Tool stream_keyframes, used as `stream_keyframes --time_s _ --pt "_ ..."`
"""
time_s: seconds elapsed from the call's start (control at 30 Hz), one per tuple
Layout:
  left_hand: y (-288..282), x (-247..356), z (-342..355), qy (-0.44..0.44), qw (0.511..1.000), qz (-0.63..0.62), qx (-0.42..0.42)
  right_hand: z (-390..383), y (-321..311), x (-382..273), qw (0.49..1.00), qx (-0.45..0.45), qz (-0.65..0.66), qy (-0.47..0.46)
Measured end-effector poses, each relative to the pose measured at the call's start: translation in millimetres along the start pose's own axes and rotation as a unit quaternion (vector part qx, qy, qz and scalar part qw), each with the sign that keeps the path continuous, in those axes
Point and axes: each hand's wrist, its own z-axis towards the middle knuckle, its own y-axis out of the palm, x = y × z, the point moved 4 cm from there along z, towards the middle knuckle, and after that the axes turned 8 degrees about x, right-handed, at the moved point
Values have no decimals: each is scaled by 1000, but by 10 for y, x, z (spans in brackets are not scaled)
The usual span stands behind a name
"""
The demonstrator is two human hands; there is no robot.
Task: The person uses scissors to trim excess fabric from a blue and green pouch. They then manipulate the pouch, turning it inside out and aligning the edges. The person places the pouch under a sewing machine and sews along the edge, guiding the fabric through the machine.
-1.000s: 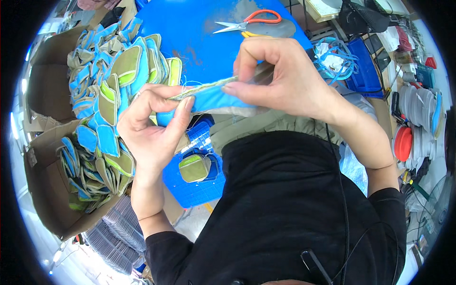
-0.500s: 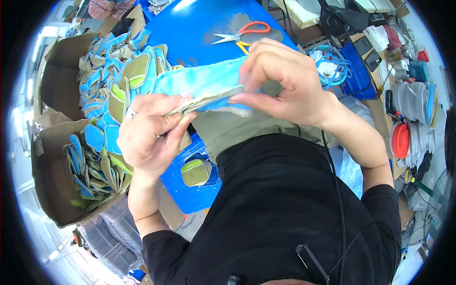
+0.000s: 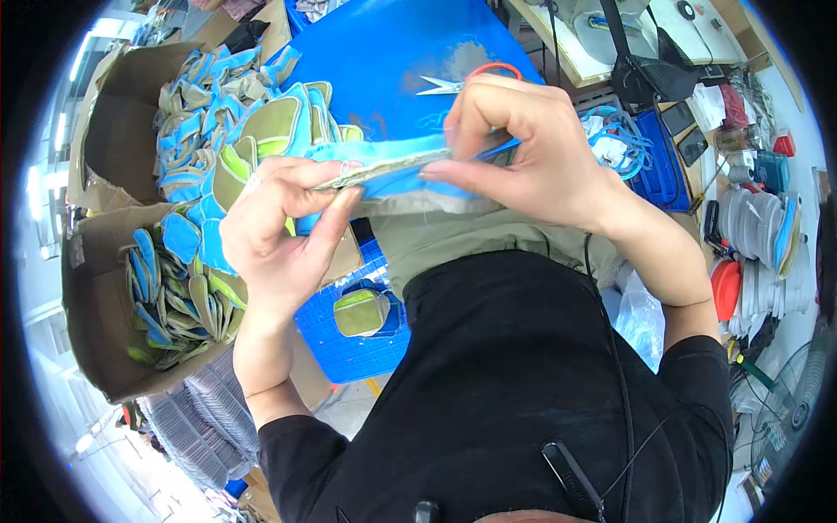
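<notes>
A strip of light blue fabric (image 3: 397, 178) with a frayed beige-olive edge is stretched between my hands, above my lap. My left hand (image 3: 283, 231) pinches its left end between thumb and fingers, where a loose white thread shows. At the right end my right hand (image 3: 536, 144) is closed on the strip, with the thumb below and curled fingers above. Just beyond the right hand lie red-handled scissors (image 3: 445, 86) on the blue table (image 3: 392, 44), partly hidden by that hand.
Left of me stand two cardboard boxes, an upper one (image 3: 126, 131) and a lower one (image 3: 100, 305), with blue, beige and green fabric pieces. A small green pouch (image 3: 361, 312) rests on a blue surface below. At right are a blue crate (image 3: 658, 166) and several tape rolls (image 3: 754, 222).
The strip has tilted, so less of its light blue upper face shows. The right hand now covers more of the scissors. The whole view has shifted slightly.
</notes>
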Motion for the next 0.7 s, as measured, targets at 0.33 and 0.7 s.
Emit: stream_keyframes --time_s 0.33,0.7 --pt "188 -600 567 -155 979 -109 -69 385 -46 433 980 -20 44 193" --pt "466 -1099 1018 -198 956 -158 -149 573 -61 828 930 -28 94 353"
